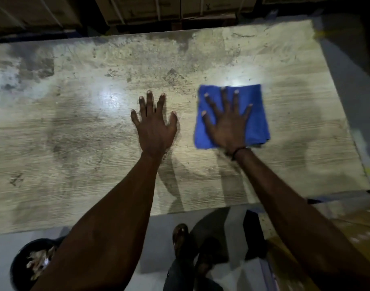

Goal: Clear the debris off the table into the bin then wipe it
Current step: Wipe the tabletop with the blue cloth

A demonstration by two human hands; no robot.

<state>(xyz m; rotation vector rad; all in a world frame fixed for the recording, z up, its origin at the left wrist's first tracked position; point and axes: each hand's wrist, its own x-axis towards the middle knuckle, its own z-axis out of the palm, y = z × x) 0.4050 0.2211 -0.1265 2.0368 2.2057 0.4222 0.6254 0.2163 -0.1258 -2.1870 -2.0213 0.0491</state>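
- Stage of task: no loose debris shows on the table point(75, 127); the dark bin point(22, 267) on the floor at the near left corner holds pale crumpled scraps, so the clearing step appears done and the wiping step is in hand.
- Right hand point(228, 124): laid flat on the blue cloth point(257, 114), fingers spread wide, palm pressing the cloth to the tabletop right of centre.
- Left hand point(154, 127): flat on bare tabletop just beside the cloth, apart from it, fingers spread, holding nothing; it seems to brace the person.
- Cloth: folded to a rough square, soft and pile-textured, edges slightly blurred.
- Table surface: pale wood-grain, still blotched with grey stains and specks, heaviest toward the far edge and left end; much wiping likely remains.
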